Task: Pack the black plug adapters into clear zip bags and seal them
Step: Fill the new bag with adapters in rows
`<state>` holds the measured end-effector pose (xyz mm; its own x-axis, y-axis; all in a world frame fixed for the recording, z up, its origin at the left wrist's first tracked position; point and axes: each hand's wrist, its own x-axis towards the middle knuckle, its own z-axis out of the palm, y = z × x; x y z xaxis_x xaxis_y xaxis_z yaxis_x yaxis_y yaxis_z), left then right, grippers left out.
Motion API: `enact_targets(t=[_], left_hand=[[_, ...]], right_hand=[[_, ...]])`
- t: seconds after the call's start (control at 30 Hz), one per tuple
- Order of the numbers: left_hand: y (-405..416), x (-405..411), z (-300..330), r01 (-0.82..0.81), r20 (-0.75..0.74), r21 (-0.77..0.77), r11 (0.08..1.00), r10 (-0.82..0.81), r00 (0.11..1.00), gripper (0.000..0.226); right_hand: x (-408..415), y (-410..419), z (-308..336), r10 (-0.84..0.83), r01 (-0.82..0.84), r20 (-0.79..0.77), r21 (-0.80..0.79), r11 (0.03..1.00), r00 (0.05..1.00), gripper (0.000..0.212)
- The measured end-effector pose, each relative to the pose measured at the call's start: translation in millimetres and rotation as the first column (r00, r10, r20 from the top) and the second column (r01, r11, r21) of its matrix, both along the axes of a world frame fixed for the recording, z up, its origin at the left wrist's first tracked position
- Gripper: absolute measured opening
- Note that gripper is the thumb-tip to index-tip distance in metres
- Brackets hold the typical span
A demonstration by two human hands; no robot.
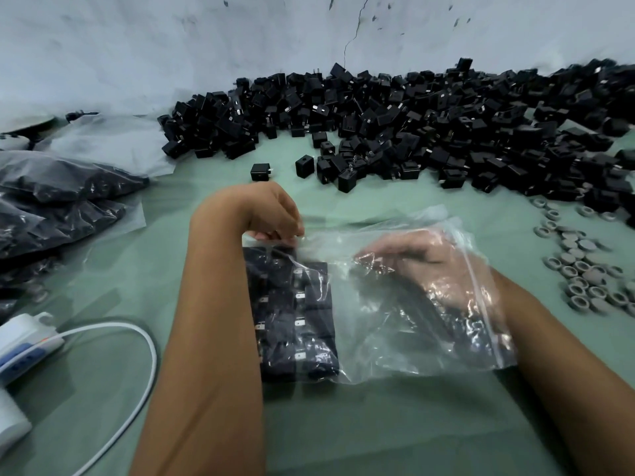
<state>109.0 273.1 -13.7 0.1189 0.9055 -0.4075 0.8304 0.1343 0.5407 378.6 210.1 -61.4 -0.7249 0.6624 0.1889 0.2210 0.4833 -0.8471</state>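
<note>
A clear zip bag (395, 338) lies on the green table in front of me, its zip strip at the right. Rows of black plug adapters (295, 317) fill its left part. My left hand (275, 211) pinches the bag's far left corner with curled fingers. My right hand (429, 269) is inside the bag, seen through the plastic; its fingers lie over more black adapters, and I cannot tell whether they grip them. A big heap of loose black adapters (412, 132) lies along the wall behind.
Filled bags of adapters (58, 204) are stacked at the left, with an empty plastic sheet (113, 142) behind. Grey round caps (584, 269) are scattered at the right. A white power strip (24, 345) with its cable (137, 338) sits at the near left.
</note>
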Motion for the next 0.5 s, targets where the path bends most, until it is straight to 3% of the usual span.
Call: enact_targets(t=[0.1,0.2,0.3,0.4,0.5], left_hand=[[1,1,-2,0.023,-0.047,0.045,0.999,-0.021,0.999,0.015],[1,4,-5,-0.029,-0.052,0.138,0.99,0.037,0.998,0.016],[-1,3,-7,-0.11,0.005,0.182,0.977,0.111,0.994,0.017],[-2,-3,-5,-0.212,0.062,0.249,0.945,0.203,0.977,0.019],[-2,-10,0,-0.299,0.066,0.287,0.91,0.292,0.954,0.011]], right_hand=[[34,1,1,-0.381,0.352,-0.113,-0.215,0.911,0.918,0.018],[47,-1,-2,-0.674,0.649,-0.102,-0.198,0.735,0.732,0.016],[52,11,10,-0.819,0.821,-0.146,-0.065,0.567,0.555,0.038],[43,24,42,-0.813,0.824,-0.14,0.161,0.544,0.565,0.042],[2,47,72,-0.714,0.7,-0.076,0.29,0.652,0.696,0.037]])
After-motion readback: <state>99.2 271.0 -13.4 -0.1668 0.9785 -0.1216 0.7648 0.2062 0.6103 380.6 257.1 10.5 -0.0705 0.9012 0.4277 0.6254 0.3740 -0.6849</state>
